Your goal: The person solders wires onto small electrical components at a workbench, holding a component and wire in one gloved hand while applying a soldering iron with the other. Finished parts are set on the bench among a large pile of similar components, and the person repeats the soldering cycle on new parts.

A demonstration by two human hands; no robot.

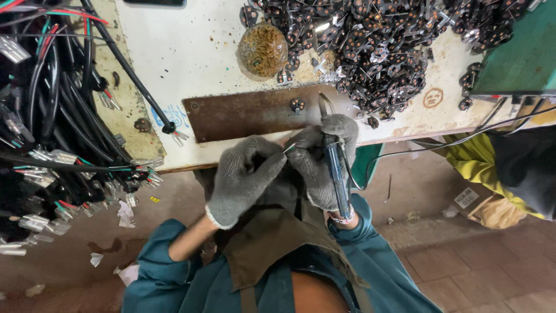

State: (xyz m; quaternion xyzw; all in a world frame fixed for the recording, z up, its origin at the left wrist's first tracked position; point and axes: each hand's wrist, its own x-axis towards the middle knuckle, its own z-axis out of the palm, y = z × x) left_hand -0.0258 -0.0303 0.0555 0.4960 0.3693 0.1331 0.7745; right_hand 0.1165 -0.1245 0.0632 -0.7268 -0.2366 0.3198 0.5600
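Observation:
Both my hands wear grey knit gloves and meet at the near edge of a white, stained workbench (191, 52). My right hand (324, 156) grips a soldering iron (336, 174) with a dark blue handle; its metal tip points up onto a rusty brown metal plate (243, 116). My left hand (246, 174) pinches a thin wire end (288, 148) next to the right hand's fingers. A small black round part (297, 105) lies on the plate just left of the iron's tip.
A big heap of small black parts with metal tabs (382, 40) covers the bench's far right. A round brown pad in a dish (263, 50) sits beside it. Bundles of black cables with terminals (52, 127) hang at left. A green box (521, 52) stands at right.

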